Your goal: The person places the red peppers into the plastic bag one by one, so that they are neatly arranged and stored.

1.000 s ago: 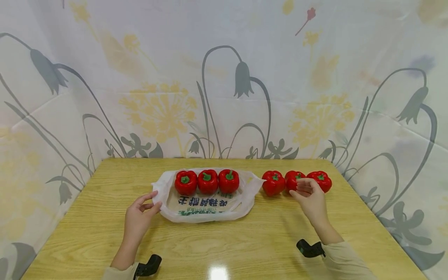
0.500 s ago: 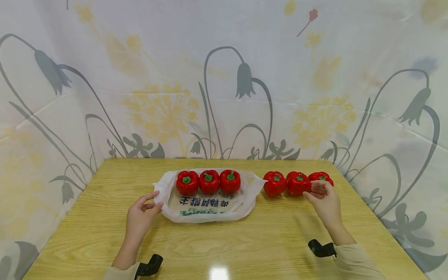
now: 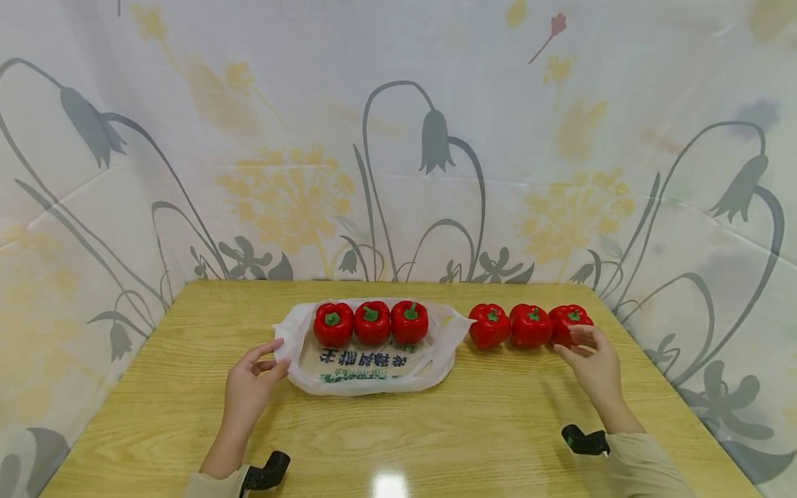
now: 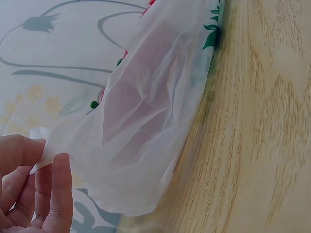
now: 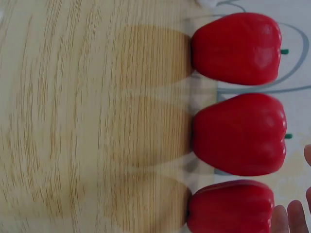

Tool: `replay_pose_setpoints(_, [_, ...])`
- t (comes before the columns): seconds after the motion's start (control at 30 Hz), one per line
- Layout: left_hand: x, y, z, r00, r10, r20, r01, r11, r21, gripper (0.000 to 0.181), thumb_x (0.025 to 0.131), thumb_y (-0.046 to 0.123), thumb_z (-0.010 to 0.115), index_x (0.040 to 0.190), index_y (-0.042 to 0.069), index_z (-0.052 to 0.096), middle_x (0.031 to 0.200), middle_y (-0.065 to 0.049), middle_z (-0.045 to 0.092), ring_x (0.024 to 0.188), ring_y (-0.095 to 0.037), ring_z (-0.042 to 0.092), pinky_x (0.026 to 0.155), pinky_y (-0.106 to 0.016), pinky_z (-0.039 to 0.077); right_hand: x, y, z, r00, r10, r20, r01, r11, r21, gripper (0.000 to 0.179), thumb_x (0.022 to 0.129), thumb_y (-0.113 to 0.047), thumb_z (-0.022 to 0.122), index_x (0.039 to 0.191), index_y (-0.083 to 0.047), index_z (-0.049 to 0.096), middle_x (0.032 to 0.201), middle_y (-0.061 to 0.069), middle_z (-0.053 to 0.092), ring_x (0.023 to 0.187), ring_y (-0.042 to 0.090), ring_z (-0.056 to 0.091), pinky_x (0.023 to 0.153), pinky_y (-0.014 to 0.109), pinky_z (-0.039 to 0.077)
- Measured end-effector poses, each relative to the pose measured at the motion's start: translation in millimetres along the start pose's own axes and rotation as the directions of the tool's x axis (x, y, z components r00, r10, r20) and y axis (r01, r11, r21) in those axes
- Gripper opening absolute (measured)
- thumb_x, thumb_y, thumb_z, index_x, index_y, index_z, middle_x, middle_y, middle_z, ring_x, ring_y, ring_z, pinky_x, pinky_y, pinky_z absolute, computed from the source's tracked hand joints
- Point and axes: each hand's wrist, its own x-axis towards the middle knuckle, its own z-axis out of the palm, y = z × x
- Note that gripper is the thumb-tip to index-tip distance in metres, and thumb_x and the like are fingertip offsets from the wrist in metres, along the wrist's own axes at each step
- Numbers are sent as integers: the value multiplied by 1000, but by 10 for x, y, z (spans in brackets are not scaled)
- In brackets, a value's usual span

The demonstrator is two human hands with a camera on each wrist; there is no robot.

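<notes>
My left hand [image 3: 245, 391] pinches the left edge of a white plastic bag [image 3: 438, 363] between thumb and fingers; in the left wrist view the pinched corner of thin film [image 4: 46, 145] shows. Three red bell peppers [image 3: 371, 328] with green stems stand in a row on the bag's printed inside. To the right of the bag, another three stand on the table: a left pepper [image 3: 488, 332], a middle pepper [image 3: 530, 330] and a right pepper [image 3: 563, 319]. My right hand [image 3: 598, 370] is at the right pepper, its fingers loosely bent; fingertips [image 5: 297, 216] show beside that pepper in the right wrist view.
Everything stands on a wooden table [image 3: 398, 422], whose far edge meets a pale curtain [image 3: 398, 207] printed with flowers. A black wrist camera [image 3: 268, 470] sits on the left sleeve and a second black camera [image 3: 584, 440] on the right one.
My right hand has moved rightward from in front of the middle loose pepper to the right one. The left hand keeps its hold on the bag, and the peppers stay in place.
</notes>
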Motion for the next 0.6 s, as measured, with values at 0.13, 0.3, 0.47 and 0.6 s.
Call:
replay_pose_setpoints(0.13, [4, 2, 2, 1000, 7, -5, -7, 1000, -2, 36, 85, 8, 68, 120, 4, 61, 122, -11, 54, 77, 2, 56, 52, -18, 44, 23, 67, -42, 999, 26, -27, -26, 1000, -8, 39, 81, -3, 70, 115, 5, 52, 112, 14, 52, 91, 10, 49, 71, 4, 40])
replay_pose_setpoints(0.3, [3, 0, 0, 1000, 17, -12, -17, 1000, -10, 36, 84, 7, 69, 119, 4, 62, 121, -10, 55, 77, 1, 56, 51, -16, 42, 51, 129, -90, 998, 34, -59, -36, 999, -36, 39, 82, -3, 70, 115, 5, 53, 112, 12, 51, 98, 22, 48, 71, 3, 38])
replay_pose_setpoints(0.47, [4, -3, -2, 1000, 17, -8, -17, 1000, -17, 36, 85, 7, 68, 120, 4, 62, 123, -9, 53, 78, 1, 56, 53, -17, 44, 99, 190, -134, 994, 42, -101, -47, 998, -48, 39, 80, -4, 71, 114, 6, 53, 109, 9, 50, 99, 26, 46, 71, 6, 39])
replay_pose_setpoints(0.6, [8, 3, 4, 1000, 12, -3, -12, 1000, -21, 36, 85, 7, 68, 120, 4, 61, 124, -8, 53, 78, 1, 56, 56, -18, 47, 139, 250, -150, 991, 54, -121, -61, 997, -56, 42, 80, -5, 72, 115, 7, 52, 111, 11, 50, 100, 27, 46, 71, 7, 39])
